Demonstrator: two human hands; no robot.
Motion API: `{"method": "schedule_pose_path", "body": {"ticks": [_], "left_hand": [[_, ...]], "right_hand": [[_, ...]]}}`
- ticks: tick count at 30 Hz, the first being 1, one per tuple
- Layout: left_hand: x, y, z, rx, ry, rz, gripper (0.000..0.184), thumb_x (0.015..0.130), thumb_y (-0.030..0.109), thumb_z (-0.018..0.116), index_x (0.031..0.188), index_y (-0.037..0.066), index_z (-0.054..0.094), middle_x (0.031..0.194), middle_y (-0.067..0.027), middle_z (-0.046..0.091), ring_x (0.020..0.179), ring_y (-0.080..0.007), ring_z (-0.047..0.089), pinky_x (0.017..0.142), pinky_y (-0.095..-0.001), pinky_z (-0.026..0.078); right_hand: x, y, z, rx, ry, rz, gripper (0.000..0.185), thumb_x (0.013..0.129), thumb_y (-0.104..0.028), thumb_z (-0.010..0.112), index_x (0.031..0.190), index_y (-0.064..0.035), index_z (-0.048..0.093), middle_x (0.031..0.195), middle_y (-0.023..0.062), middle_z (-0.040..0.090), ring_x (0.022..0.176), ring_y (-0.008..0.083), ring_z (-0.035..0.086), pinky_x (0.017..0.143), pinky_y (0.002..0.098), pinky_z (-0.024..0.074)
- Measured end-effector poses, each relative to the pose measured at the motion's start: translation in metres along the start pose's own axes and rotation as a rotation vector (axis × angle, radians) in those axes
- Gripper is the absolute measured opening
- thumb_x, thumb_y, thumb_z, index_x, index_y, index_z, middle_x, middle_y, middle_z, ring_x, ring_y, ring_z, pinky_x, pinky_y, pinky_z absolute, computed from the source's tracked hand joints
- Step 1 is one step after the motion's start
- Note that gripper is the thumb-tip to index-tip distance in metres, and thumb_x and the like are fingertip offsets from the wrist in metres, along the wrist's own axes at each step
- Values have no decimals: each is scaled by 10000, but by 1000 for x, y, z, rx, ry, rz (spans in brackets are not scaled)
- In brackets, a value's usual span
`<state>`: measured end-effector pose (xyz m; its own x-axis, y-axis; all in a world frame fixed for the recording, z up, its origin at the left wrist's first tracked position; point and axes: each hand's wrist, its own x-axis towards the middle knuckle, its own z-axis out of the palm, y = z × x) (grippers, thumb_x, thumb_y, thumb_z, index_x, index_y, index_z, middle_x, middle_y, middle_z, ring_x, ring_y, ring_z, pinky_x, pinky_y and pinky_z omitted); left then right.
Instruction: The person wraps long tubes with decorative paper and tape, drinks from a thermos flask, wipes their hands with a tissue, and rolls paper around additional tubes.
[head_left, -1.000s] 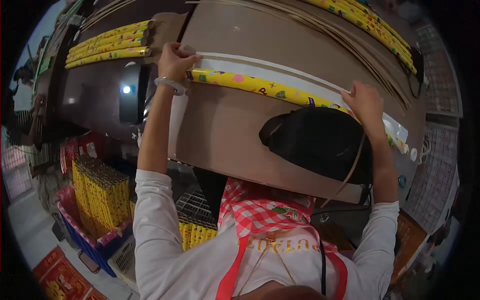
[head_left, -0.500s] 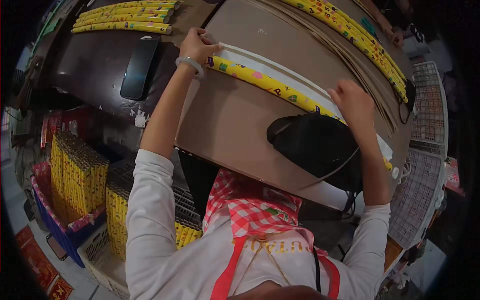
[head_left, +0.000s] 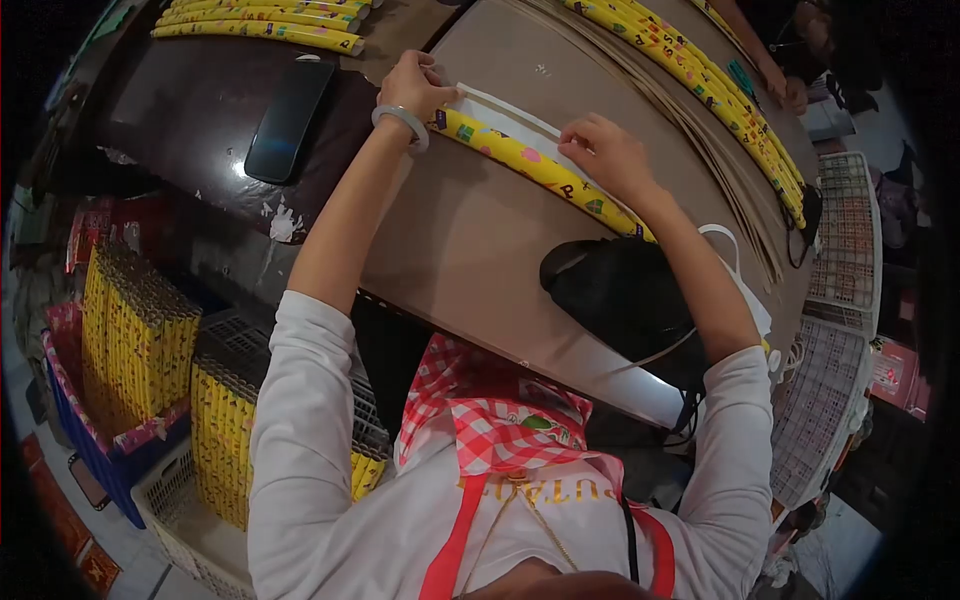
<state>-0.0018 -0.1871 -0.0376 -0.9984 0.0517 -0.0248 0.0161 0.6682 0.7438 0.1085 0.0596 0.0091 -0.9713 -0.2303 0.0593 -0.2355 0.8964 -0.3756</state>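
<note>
A yellow printed paper (head_left: 530, 160), seemingly a partly rolled sheet, lies slantwise on the brown board. A narrow white strip (head_left: 510, 108) runs along its far edge. My left hand (head_left: 415, 88), with a bracelet at the wrist, is at the left end with fingers curled and its thumb side on the paper's corner. My right hand (head_left: 610, 158) is closed in a pinch at the strip, about midway along the paper. Past my right forearm a loose white loop shows. A black bag-like object (head_left: 620, 295) covers the paper's near right end.
A phone (head_left: 290, 120) and finished-looking yellow tubes (head_left: 265, 28) lie at left. More yellow tubes (head_left: 700, 75) and thin brown strips (head_left: 660, 85) are on the far side, near another person's hand (head_left: 790, 92). Crates of tubes (head_left: 140, 340) stand lower left; white baskets (head_left: 840, 235) at right.
My right hand has moved left along the white strip, toward my left hand. A loose white loop now shows beside my right forearm. My left hand stays at the paper's end.
</note>
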Motion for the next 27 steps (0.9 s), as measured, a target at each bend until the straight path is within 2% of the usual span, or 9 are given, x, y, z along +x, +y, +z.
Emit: {"method": "schedule_pose_path", "body": {"ticks": [1, 3, 4, 6, 10, 17, 20, 22, 27], "left_hand": [[-1, 1, -1, -3, -2, 0, 600, 574, 271, 788, 1076, 84, 519, 854, -23, 623, 839, -177, 600, 754, -312, 459], [-3, 3, -1, -28, 16, 26, 597, 574, 204, 805, 1062, 9, 521, 812, -54, 595, 742, -139, 574, 703, -260, 479], [-2, 1, 0, -30, 12, 27, 597, 574, 204, 805, 1062, 9, 521, 812, -54, 595, 742, -139, 574, 703, -260, 479], [1, -1, 0, -14, -5, 5, 581, 580, 249, 784, 1069, 76, 521, 847, -26, 625, 829, -176, 602, 747, -310, 464], [0, 1, -2, -34, -13, 13, 578, 580, 235, 784, 1065, 58, 523, 846, -36, 624, 815, -178, 604, 743, -305, 469], [5, -1, -3, -34, -39, 27, 576, 561, 215, 797, 1037, 20, 537, 829, -55, 625, 793, -164, 608, 727, -284, 483], [7, 2, -5, -127, -99, -41, 576, 554, 205, 802, 1033, 14, 545, 836, -56, 622, 796, -158, 605, 732, -277, 480], [7, 4, -3, -59, -72, -21, 582, 557, 213, 797, 1041, 10, 544, 842, -58, 620, 774, -160, 607, 720, -270, 483], [3, 16, 1, 114, -26, 22, 606, 580, 301, 761, 1063, 15, 532, 886, -88, 618, 812, -193, 606, 743, -287, 479]], "right_hand": [[-1, 5, 1, 50, -22, 64, 116, 758, -249, 603, 832, -160, 618, 782, 26, 547, 757, 206, 578, 612, 345, 456], [-5, 17, 0, 65, -45, 88, 111, 755, -240, 608, 826, -156, 621, 786, 31, 546, 754, 202, 575, 617, 341, 451], [-8, 22, -2, 85, -64, 110, 107, 752, -232, 613, 820, -151, 624, 791, 35, 545, 750, 199, 571, 622, 337, 446], [-16, 29, -7, 75, -75, 131, 105, 746, -226, 622, 817, -149, 624, 788, 36, 542, 749, 197, 568, 622, 336, 442], [-39, 35, -24, 42, -89, 193, 131, 745, -194, 630, 841, -107, 617, 759, 54, 513, 703, 184, 536, 637, 309, 425], [-73, 45, -39, 3, -87, 310, 89, 747, -179, 622, 821, -130, 616, 775, 46, 511, 739, 202, 543, 635, 325, 419], [-88, 54, -41, -46, -10, 273, 73, 737, -176, 621, 789, -126, 613, 741, 39, 525, 726, 227, 554, 597, 355, 429], [-103, 51, -49, -37, 142, 166, 70, 742, -160, 605, 796, -115, 605, 753, 37, 541, 749, 238, 559, 599, 348, 434], [-168, 10, -92, 46, 316, 238, 72, 767, -102, 579, 831, -70, 586, 799, 54, 561, 747, 224, 561, 611, 316, 445]]}}
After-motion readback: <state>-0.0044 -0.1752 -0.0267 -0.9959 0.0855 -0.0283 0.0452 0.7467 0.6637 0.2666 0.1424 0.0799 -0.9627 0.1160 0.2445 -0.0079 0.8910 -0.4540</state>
